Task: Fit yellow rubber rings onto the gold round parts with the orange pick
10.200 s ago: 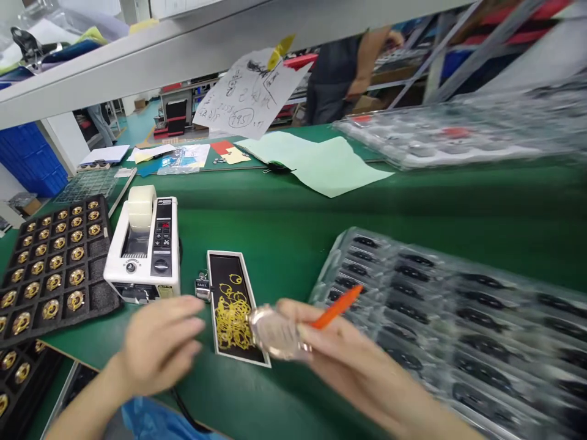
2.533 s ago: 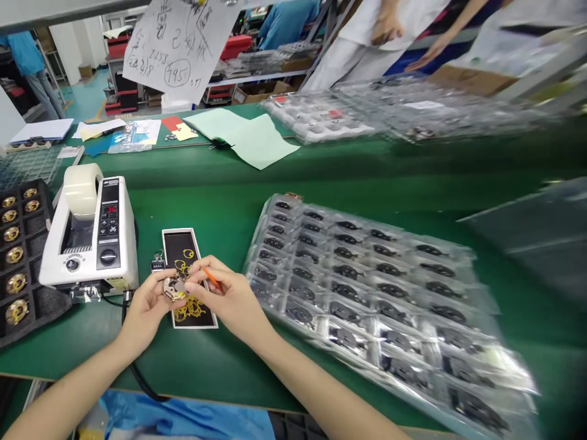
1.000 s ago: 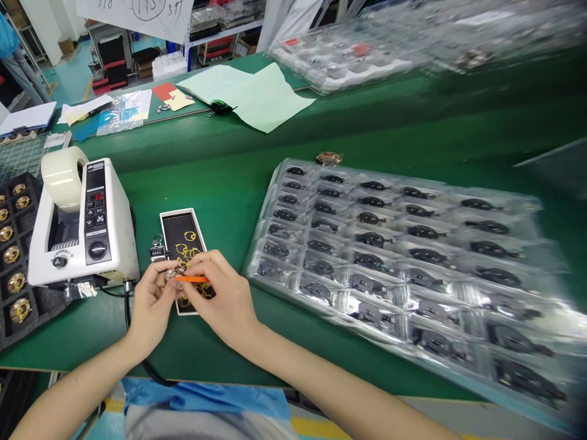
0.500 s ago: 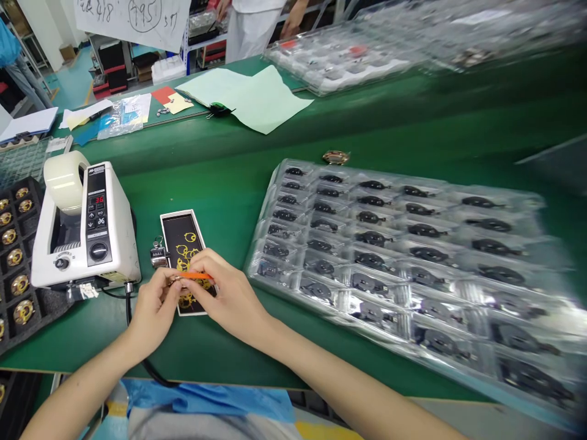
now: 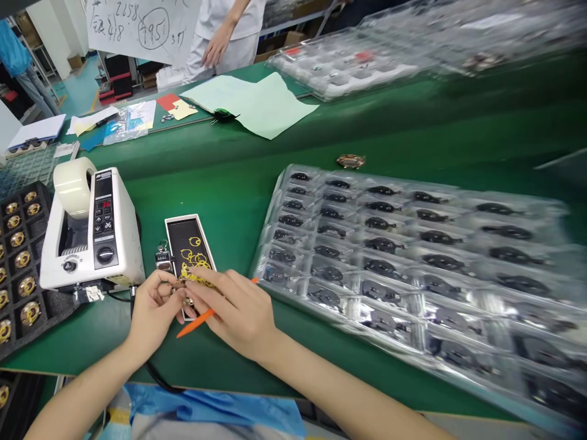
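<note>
My left hand (image 5: 156, 311) is closed, its thumb and fingertips pinching a small shiny metal part (image 5: 188, 301) that is mostly hidden by the fingers. Held in my right hand (image 5: 245, 315) is a thin orange pointed stick (image 5: 197, 322), its tip slanting down to the left. My right fingertips reach to the metal part too. Beneath both hands lies a white-rimmed box (image 5: 208, 239) with a black inside, holding several thin yellow rings (image 5: 195, 256). A small silver tally counter (image 5: 163, 261) stands against the box's left side.
Left stands a white tape dispenser (image 5: 123, 226), beside a black foam tray (image 5: 43, 299) of gold round parts. Right lies a clear plastic tray (image 5: 279, 183) of black parts, with a loose copper-coloured part (image 5: 351, 161) behind it. Green paper (image 5: 275, 104) and a co-worker's hand (image 5: 217, 46) are farther back.
The orange stick has swung round in my right hand, its point now down to the left. My right hand has shifted right and lower. The co-worker has moved left.
</note>
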Demonstrator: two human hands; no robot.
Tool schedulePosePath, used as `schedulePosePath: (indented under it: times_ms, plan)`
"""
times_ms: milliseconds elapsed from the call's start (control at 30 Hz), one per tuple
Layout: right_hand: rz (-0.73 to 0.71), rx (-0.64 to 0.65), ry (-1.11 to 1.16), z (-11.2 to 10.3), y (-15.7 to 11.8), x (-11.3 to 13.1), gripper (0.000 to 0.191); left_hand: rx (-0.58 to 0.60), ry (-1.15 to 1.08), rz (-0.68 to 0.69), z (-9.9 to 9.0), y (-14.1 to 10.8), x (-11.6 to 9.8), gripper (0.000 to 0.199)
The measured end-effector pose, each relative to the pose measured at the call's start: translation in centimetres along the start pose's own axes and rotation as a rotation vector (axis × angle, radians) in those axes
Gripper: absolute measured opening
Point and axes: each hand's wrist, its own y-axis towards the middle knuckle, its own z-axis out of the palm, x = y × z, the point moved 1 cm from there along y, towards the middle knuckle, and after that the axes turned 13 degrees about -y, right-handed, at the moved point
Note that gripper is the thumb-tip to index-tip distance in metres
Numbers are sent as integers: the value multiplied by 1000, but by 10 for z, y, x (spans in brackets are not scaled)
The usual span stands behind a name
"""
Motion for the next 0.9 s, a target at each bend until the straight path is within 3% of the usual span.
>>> schedulePosePath:
  times_ms: [367, 900]
  plan:
    - [-10, 17, 54, 6, 0, 0, 12, -16, -53, -15, 2, -7, 1, 33]
    - [-104, -6, 26, 5, 1, -4, 8, -32, 121, 118, 0, -12, 5, 23]
